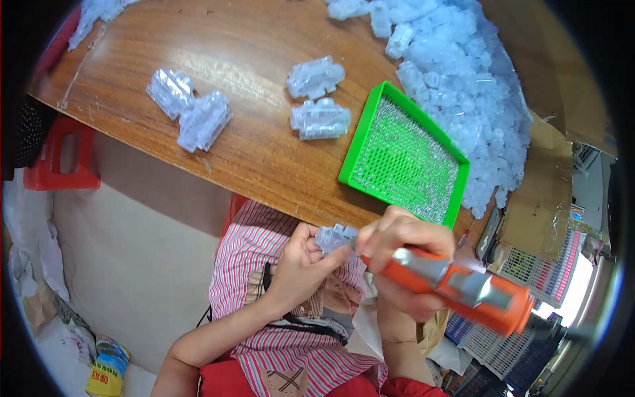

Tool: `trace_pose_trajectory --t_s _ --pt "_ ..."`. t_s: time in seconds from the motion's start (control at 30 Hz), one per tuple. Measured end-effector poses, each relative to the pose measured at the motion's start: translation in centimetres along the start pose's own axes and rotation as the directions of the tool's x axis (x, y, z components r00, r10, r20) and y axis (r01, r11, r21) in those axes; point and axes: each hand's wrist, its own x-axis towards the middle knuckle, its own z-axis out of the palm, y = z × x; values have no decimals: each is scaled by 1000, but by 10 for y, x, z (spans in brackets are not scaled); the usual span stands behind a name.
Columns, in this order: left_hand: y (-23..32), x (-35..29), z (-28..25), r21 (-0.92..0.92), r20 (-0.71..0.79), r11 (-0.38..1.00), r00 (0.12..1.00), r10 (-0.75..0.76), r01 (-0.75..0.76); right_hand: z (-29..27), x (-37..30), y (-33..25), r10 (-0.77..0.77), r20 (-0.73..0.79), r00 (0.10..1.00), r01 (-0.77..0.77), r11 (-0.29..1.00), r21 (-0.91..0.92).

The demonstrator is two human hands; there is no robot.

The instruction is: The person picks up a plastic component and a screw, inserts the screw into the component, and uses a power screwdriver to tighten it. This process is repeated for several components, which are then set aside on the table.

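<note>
My left hand [305, 264] is closed around a clear plastic part [335, 238] at the table's near edge. In my right hand [409, 248] is an orange and silver power screwdriver [456, 284], its nose end pointing left at the clear part. Whether the tip touches the part is hidden by my fingers. Just beyond my right hand, a green tray [360, 142] with a perforated bottom holds many small silver screws or pins. More clear plastic parts lie on the table: two near the tray, one of them a blocky piece [321, 120], and two touching farther left [204, 121].
A large heap of clear plastic pieces [456, 86] covers the right side of the wooden table [251, 40]. Cardboard [539, 192] and perforated plastic baskets [552, 264] stand at far right. A red stool [63, 155] is at left, and a yellow and blue package [108, 367] lies lower left.
</note>
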Motion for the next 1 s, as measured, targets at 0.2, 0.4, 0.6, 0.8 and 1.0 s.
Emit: trace_pose_trajectory --t_s 0.2,0.4,0.6,0.8,1.0 --pt "22 -19 0 185 30 966 982 -187 178 -44 58 5 -214 -278 936 247 965 89" --pt "27 -23 -12 187 -10 961 979 -206 204 -40 88 46 -193 -386 902 167 981 -101" --pt "33 -20 -4 84 51 964 965 -258 253 -43 89 58 -179 -372 911 158 984 -84" --pt "31 -15 -4 127 60 951 955 -290 281 -45 89 60 -188 -357 915 179 982 -59" --pt "29 -14 -4 174 39 955 967 -252 242 -43 89 61 -223 -326 918 240 971 13"
